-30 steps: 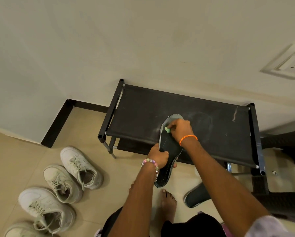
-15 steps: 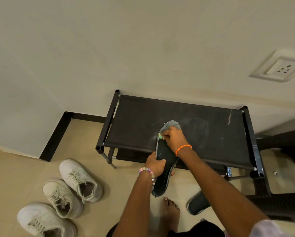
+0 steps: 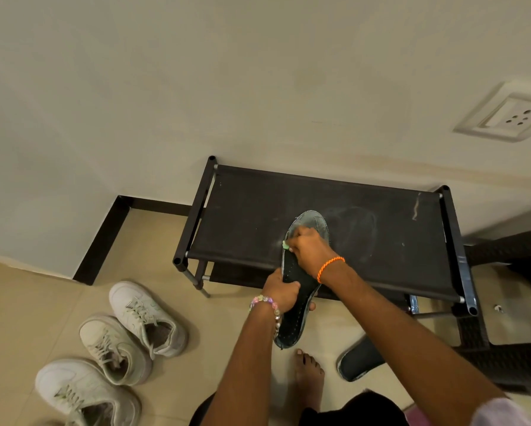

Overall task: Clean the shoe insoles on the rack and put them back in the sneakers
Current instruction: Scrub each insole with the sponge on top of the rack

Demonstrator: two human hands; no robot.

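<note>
A dark perforated insole (image 3: 298, 305) with a greyish toe lies across the front edge of the black shoe rack (image 3: 252, 216), its heel hanging out over the floor. My left hand (image 3: 281, 292) grips the insole at mid-length. My right hand (image 3: 307, 245) sits on its toe half, fingers curled around a small green cleaning tool (image 3: 285, 245) of which only the tip shows. A second dark insole (image 3: 361, 362) lies on the floor below my right forearm. Three white sneakers (image 3: 147, 318) (image 3: 115, 348) (image 3: 86, 392) stand on the tiles at the lower left.
The rack stands against a cream wall, with a dusty smudge (image 3: 356, 232) on its top right of the insole. A socket plate (image 3: 504, 115) is on the wall at right. Dark wicker furniture (image 3: 510, 361) stands right of the rack. My bare foot (image 3: 309, 373) is below the insole.
My right hand with the green tool has shifted slightly along the toe half of the insole, toward its left edge. The left hand keeps its grip. The camera has tilted a little.
</note>
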